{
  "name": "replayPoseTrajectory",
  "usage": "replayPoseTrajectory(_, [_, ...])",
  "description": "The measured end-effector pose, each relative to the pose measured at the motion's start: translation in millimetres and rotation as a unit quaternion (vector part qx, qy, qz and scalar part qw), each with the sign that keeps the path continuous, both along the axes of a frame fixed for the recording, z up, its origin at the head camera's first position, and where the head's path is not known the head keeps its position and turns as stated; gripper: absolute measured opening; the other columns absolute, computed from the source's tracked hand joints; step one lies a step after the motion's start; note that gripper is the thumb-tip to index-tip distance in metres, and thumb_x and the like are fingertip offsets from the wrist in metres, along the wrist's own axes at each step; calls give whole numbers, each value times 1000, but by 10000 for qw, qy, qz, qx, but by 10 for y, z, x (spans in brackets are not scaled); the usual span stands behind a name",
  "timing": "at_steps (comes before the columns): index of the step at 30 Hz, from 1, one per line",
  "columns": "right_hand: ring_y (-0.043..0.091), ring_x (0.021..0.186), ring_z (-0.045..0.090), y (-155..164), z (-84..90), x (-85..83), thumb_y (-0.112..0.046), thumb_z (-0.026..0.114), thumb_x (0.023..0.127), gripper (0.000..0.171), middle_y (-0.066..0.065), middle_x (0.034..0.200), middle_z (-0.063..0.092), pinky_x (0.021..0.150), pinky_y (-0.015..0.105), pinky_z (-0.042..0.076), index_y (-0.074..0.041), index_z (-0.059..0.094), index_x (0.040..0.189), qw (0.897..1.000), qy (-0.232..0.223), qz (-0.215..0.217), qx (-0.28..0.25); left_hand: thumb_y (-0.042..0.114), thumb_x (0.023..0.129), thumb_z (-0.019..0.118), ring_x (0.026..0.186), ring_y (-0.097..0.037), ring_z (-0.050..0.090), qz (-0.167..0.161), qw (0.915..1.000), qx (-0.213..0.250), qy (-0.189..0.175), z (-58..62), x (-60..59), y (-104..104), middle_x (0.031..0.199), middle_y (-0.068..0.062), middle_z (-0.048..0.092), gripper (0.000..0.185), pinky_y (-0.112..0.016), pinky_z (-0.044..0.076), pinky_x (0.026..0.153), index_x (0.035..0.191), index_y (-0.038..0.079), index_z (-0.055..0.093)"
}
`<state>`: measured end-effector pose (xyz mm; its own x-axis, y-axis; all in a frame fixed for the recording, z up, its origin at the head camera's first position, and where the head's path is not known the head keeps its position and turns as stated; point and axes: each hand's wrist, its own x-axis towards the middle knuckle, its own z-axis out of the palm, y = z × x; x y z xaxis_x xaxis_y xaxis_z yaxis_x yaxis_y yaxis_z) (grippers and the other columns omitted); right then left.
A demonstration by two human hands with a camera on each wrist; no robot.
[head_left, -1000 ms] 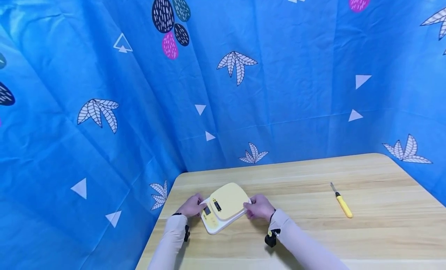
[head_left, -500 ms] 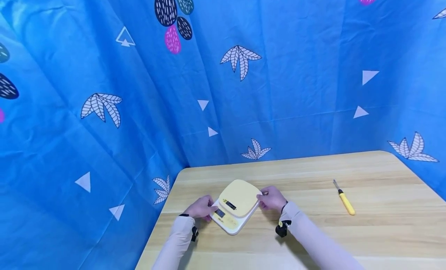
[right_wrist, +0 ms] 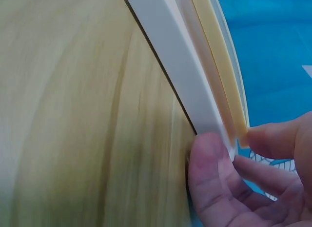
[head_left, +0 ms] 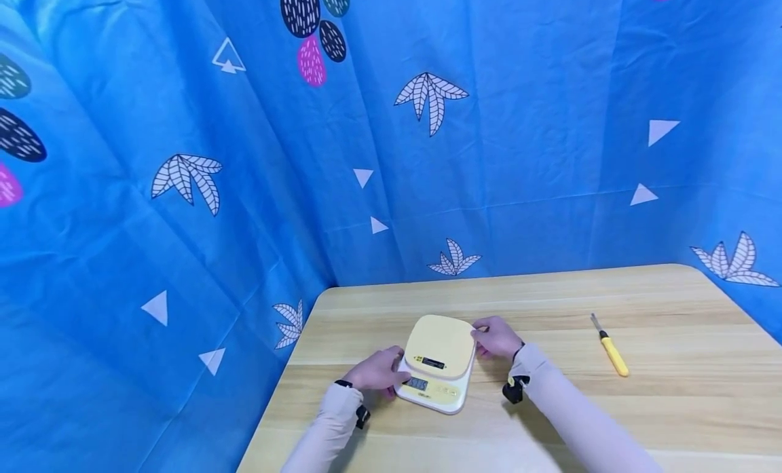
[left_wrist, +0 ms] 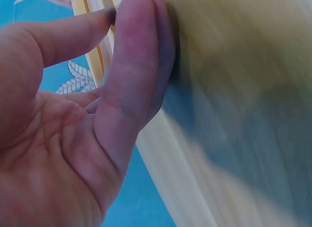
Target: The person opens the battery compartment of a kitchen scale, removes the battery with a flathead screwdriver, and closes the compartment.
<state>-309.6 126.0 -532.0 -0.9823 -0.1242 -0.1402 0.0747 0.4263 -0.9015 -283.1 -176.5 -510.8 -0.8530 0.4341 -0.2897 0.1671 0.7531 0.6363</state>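
A kitchen scale (head_left: 441, 345) with a pale yellow platform and white base lies at the left part of the table, its display end toward me. My left hand (head_left: 375, 371) grips its left edge, thumb on top beside the small display (head_left: 417, 383) and fingers low at the side. My right hand (head_left: 497, 337) pinches the far right corner. In the right wrist view, the thumb (right_wrist: 273, 139) presses the yellow platform rim (right_wrist: 222, 56) and a fingertip sits against the white base (right_wrist: 170, 51), close over the wood. The left wrist view shows curled fingers (left_wrist: 131, 66) at the scale's edge.
A yellow-handled screwdriver (head_left: 613, 354) lies on the right side of the wooden table (head_left: 550, 419). Blue patterned curtain (head_left: 519, 154) hangs behind the table and along its left edge. A dark wrist device (head_left: 514, 389) sits under the right sleeve.
Both hands have turned the scale, its display end swinging to the right until it faces nearly toward me. It has also shifted right in the view, while the head view has tilted slightly.
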Motion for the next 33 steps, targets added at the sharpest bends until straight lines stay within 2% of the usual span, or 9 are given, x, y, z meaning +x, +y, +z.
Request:
replayPoseTrajectory(6, [17,61,65,99,3,-44,-6,54,103,41,16,75,67,56,30,63,17,53,138,9996,108,192,202,22,99,71,51,-17,64,-48,9998,172,-37,-35,71,138,84,-2,69,42,-29,58,45,132,4,53])
replayPoseTrajectory(13, [15,59,63,233,-18,-92,-5,52,104,42,13,71,66,55,30,62,19,51,138,9986,279,367,266,22,98,72,47,-16,61,-21,9992,399,-100,-33,135,307,77,-5,68,36,-31,57,43,126,7,56])
replayPoseTrajectory(22, [14,59,62,400,-24,-132,-6,52,105,41,12,75,66,54,29,61,17,52,139,9974,448,314,472,21,98,72,43,-14,58,-89,9978,623,-191,-69,155,518,69,-4,67,33,-29,54,39,125,10,57])
replayPoseTrajectory(33, [16,59,63,627,1,-73,-4,54,104,39,10,73,67,54,32,62,19,54,135,9968,593,230,474,17,98,72,42,-14,58,-15,9976,671,-195,-98,211,807,73,-1,69,31,-30,55,40,125,14,57])
